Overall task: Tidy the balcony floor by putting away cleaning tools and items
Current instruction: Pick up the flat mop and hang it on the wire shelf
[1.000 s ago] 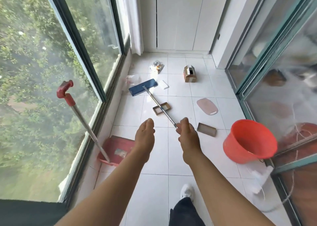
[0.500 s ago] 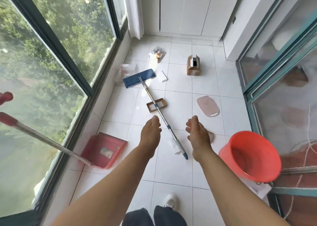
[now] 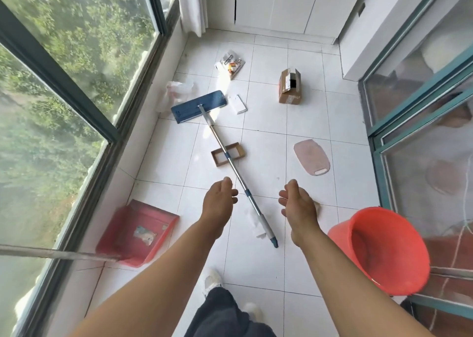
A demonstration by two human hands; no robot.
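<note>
Reaching out, both hands are held loose and empty, left hand point(image 3: 219, 201) and right hand point(image 3: 297, 203), either side of the flat mop point(image 3: 225, 155) laid across the tiles. Farther on, its pole could get snagged on the cardboard tray point(image 3: 227, 154) underneath when lifted.

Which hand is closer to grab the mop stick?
Probably the right hand: the mop handle's grip end lies just inside it, while the left hand hovers farther up the shaft. Both are empty.
</note>
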